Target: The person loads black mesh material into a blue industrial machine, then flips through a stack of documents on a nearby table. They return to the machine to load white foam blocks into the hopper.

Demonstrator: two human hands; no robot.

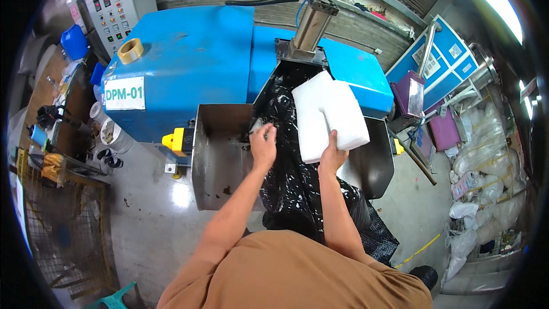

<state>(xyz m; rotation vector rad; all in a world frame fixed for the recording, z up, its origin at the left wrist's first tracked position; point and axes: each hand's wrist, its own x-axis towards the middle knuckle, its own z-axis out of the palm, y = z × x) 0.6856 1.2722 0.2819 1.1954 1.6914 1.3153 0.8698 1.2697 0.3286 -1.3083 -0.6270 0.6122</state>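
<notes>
My right hand (332,155) grips a white foam block (336,115) by its near edge, thumb on top. A slit runs through the block, and I cannot tell whether it is one folded piece or two. My left hand (263,147) has its fingers curled together beside the black plastic sheet (283,166). A small pale scrap shows at these fingertips, too small to name. The sheet runs down the middle of a metal hopper (220,163) and hangs over its near side, with white bits scattered on it.
A blue machine (194,57) stands behind the hopper, with a tape roll (130,51) on top. Above the hopper rises a metal cylinder (311,26). A control cabinet (117,14) stands back left. Clear plastic bags (486,143) pile up at the right.
</notes>
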